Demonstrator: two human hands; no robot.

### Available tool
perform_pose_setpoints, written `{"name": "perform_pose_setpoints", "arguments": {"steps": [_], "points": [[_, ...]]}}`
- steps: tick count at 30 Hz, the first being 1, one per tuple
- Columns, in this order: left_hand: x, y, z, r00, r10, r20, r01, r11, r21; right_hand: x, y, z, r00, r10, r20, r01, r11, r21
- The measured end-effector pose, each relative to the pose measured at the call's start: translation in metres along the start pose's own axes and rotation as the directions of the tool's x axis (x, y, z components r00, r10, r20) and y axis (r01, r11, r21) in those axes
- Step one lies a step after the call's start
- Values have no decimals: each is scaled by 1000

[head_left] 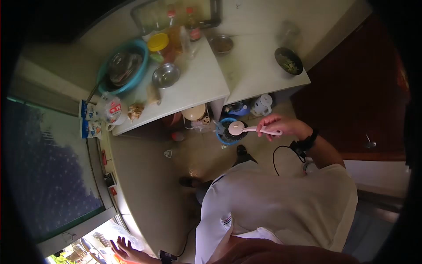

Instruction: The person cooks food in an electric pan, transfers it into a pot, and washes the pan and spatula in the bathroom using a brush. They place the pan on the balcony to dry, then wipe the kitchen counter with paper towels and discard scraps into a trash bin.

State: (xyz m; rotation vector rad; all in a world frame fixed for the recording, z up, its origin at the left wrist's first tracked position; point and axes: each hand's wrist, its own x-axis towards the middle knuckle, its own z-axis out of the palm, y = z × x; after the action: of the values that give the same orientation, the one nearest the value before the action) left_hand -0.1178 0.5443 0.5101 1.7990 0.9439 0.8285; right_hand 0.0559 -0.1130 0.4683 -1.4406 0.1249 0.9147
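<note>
My right hand (281,126) is closed around the pink handle of a pot scrubber (237,128). The scrubber has a round pink head, with dark, wiry scouring material showing around its lower edge. Beyond it, on the floor below the counter, a blue basin (225,141) is partly hidden behind the scrubber head. My left hand (125,251) is at the lower left with its fingers spread, holding nothing. It is close to a bright opening where clear plastic and some orange and green things show.
A white counter (193,90) carries a metal bowl (166,75), a large turquoise basin (141,66), a yellow-lidded jar (158,42) and bottles. A dark bowl of greens (289,61) sits farther right. Below stands a white kettle (263,104). A dark red door (356,101) is at the right.
</note>
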Motion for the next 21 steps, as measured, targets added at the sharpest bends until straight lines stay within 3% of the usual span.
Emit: {"name": "perform_pose_setpoints", "arguments": {"steps": [2,3,5,6,7,9,11,13,15,17,20,21], "points": [[-36,9,41,993,-34,112,31,999,32,-14,-2,-36,976,-180,123,122,920,373],[-56,13,64,983,-41,179,30,998,60,-16,-4,-54,977,-173,122,114,917,383],[-92,25,100,956,-121,268,77,982,170,-15,-9,-89,949,-310,50,270,886,376],[-106,26,112,958,-120,259,76,982,172,-11,-9,-108,960,-281,1,274,939,206],[-117,24,122,934,-167,317,119,979,166,-5,-12,-123,958,-287,8,279,937,209],[-133,12,143,904,-199,377,149,976,159,12,-22,-146,925,-305,-227,286,951,-114],[-144,-2,165,845,-232,482,212,972,97,35,-42,-160,729,-551,-407,354,811,-465],[-160,-6,195,820,-272,503,266,960,85,85,-43,-209,521,-745,-417,465,657,-593],[-174,-9,219,727,-335,600,316,938,141,117,-60,-252,513,-713,-478,383,689,-616],[-195,-2,232,711,-323,624,297,943,151,148,-85,-285,505,-683,-528,317,716,-623],[-227,-4,245,673,-319,667,260,947,191,193,-122,-329,269,-769,-580,259,637,-726],[-239,-3,247,685,-318,655,259,947,189,207,-135,-345,274,-773,-572,274,633,-724]]}}
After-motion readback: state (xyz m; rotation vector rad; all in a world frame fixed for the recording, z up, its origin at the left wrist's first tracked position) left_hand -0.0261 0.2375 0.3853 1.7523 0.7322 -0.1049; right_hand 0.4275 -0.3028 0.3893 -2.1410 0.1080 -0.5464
